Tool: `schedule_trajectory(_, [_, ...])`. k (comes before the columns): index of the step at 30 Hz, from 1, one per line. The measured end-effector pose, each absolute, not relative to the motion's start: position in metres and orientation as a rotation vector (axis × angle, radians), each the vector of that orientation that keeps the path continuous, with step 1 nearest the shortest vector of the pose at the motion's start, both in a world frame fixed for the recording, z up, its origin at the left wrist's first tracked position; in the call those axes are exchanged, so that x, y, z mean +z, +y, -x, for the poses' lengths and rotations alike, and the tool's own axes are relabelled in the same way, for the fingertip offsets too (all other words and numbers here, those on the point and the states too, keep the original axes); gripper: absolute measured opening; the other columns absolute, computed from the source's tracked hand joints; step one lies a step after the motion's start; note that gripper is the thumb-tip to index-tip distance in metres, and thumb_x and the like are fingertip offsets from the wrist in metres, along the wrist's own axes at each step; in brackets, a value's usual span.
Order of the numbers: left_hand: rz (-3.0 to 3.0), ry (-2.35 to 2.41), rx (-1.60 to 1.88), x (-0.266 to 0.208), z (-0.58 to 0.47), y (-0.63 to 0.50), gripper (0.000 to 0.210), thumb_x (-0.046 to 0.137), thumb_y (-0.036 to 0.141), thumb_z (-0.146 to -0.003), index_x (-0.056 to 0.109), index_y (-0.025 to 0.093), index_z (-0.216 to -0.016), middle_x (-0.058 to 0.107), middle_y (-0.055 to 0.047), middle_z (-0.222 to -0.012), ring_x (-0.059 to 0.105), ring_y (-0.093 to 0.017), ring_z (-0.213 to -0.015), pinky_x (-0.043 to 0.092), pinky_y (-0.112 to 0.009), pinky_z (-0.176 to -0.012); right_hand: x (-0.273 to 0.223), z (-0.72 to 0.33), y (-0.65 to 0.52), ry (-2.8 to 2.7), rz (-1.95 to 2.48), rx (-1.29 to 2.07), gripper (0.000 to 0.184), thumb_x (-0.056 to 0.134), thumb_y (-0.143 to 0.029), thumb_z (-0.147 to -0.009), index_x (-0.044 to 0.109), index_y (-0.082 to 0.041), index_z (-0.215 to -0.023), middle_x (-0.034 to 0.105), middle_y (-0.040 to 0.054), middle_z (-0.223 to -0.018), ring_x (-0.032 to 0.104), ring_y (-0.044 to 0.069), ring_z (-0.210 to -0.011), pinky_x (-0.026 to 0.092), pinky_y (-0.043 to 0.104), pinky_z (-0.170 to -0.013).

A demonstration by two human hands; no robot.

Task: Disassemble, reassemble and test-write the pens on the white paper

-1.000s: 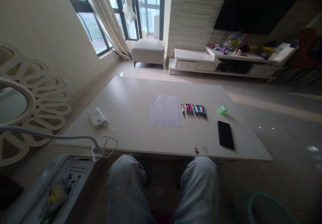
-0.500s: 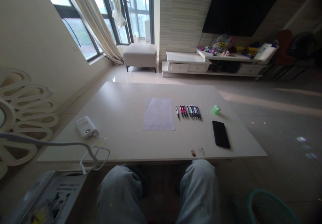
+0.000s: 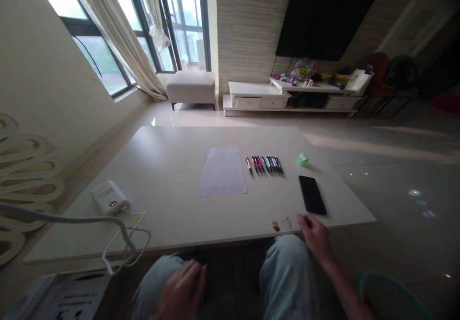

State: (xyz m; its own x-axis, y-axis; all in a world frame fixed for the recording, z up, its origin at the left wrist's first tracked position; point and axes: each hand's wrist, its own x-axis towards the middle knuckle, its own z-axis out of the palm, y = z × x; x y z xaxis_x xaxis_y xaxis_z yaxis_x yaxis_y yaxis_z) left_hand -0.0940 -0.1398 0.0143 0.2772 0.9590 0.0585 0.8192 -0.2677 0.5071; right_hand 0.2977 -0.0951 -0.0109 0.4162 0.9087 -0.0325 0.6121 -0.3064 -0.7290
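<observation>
My left hand [image 3: 183, 286], smeared by motion, hovers over my left knee; whether its fingers are closed cannot be made out. At the table's near edge, my right hand [image 3: 316, 237] has its fingers curled in, and I see nothing in them. It is nearest to a black phone [image 3: 312, 195] and a small clear, thin item [image 3: 288, 222], with a small yellow cartoon sticker [image 3: 275, 226] farther left. A row of several click pens [image 3: 266, 165] lies beside a sheet of white paper [image 3: 223, 171]; a white pen [image 3: 249, 167] sits slightly apart.
On the white table [image 3: 172, 166] are a green-and-white cube [image 3: 302, 159] at right and a white charger box [image 3: 109, 198] with a cable at left. A teal basket [image 3: 388, 291] stands on the floor at lower right. My knees are under the near edge.
Both hands have come into view, the left over my left knee, the right at the table edge. The view has shifted slightly. The table items lie as before.
</observation>
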Motion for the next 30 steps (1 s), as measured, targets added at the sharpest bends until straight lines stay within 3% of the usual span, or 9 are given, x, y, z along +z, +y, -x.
schedule_trajectory(3, [-2.321, 1.588, 0.345, 0.016, 0.051, -0.064, 0.034, 0.041, 0.03, -0.088, 0.059, 0.029, -0.116, 0.059, -0.003, -0.124, 0.05, -0.022, -0.116, 0.041, -0.037, -0.099, -0.001, -0.285, 0.001, -1.399, 2.025, 0.491, 0.043, 0.044, -0.049, -0.081, 0.055, -0.017, -0.108, 0.064, 0.0114, -0.104, 0.058, 0.025, -0.097, 0.044, 0.033, -0.085])
schedule_trajectory(5, [-2.321, 1.732, 0.223, 0.013, 0.03, -0.021, 0.045, 0.044, 0.031, -0.086, 0.049, 0.024, -0.13, 0.043, -0.006, -0.141, 0.032, -0.028, -0.132, 0.028, -0.047, -0.107, 0.004, -0.284, 0.052, -1.381, 2.2, 0.379, 0.061, 0.051, -0.049, -0.078, 0.042, -0.014, -0.127, 0.053, 0.0158, -0.125, 0.047, 0.027, -0.117, 0.036, 0.035, -0.095])
schedule_trajectory(7, [-2.267, 1.842, 0.102, 0.004, 0.02, 0.009, 0.052, 0.044, 0.034, -0.086, 0.042, 0.02, -0.136, 0.031, -0.008, -0.148, 0.021, -0.034, -0.136, 0.021, -0.056, -0.108, 0.004, -0.286, 0.091, -1.288, 2.396, 0.462, 0.076, 0.051, -0.056, -0.077, 0.03, -0.015, -0.137, 0.045, 0.019, -0.132, 0.041, 0.03, -0.123, 0.034, 0.037, -0.096])
schedule_trajectory(9, [-2.227, 1.857, 0.028, -0.008, 0.016, 0.028, 0.054, 0.041, 0.038, -0.087, 0.039, 0.018, -0.138, 0.027, -0.009, -0.149, 0.018, -0.037, -0.137, 0.019, -0.06, -0.106, 0.001, -0.286, 0.118, -1.277, 2.44, 0.531, 0.086, 0.051, -0.063, -0.074, 0.025, -0.013, -0.14, 0.047, 0.0216, -0.128, 0.042, 0.033, -0.121, 0.034, 0.04, -0.095])
schedule_trajectory(16, [-2.257, 1.812, 0.094, -0.035, -0.003, 0.05, 0.056, 0.039, 0.035, -0.087, 0.035, 0.016, -0.14, 0.028, -0.01, -0.149, 0.018, -0.036, -0.137, 0.019, -0.057, -0.107, -0.013, -0.242, 0.165, -1.387, 2.544, 0.633, 0.113, 0.064, -0.068, -0.056, 0.013, -0.019, -0.143, 0.033, 0.0235, -0.137, 0.032, 0.037, -0.126, 0.032, 0.048, -0.096])
schedule_trajectory(21, [-2.202, 1.812, 0.169, -0.034, -0.014, 0.053, 0.052, 0.039, 0.036, -0.087, 0.037, 0.02, -0.137, 0.029, -0.009, -0.149, 0.021, -0.033, -0.136, 0.02, -0.055, -0.108, -0.016, -0.212, 0.181, -1.417, 2.611, 0.491, 0.102, 0.069, -0.055, -0.056, 0.024, -0.015, -0.139, 0.039, 0.0217, -0.131, 0.036, 0.035, -0.122, 0.035, 0.047, -0.093])
schedule_trajectory(26, [-2.162, 1.752, 0.342, -0.025, -0.018, 0.048, 0.051, 0.04, 0.03, -0.087, 0.037, 0.02, -0.137, 0.034, -0.008, -0.146, 0.024, -0.027, -0.136, 0.02, -0.049, -0.11, -0.017, -0.205, 0.198, -1.365, 2.633, 0.46, 0.085, 0.074, -0.038, -0.055, 0.04, -0.007, -0.127, 0.041, 0.0258, -0.127, 0.04, 0.035, -0.121, 0.039, 0.044, -0.092])
schedule_trajectory(30, [-1.967, 1.62, 0.619, -0.017, -0.016, 0.046, 0.046, 0.043, 0.022, -0.085, 0.045, 0.018, -0.131, 0.045, -0.008, -0.139, 0.031, -0.024, -0.132, 0.019, -0.043, -0.112, -0.013, -0.205, 0.201, -1.328, 2.614, 0.496, 0.07, 0.069, -0.022, -0.061, 0.043, 0.001, -0.122, 0.049, 0.0298, -0.119, 0.049, 0.035, -0.115, 0.044, 0.041, -0.088])
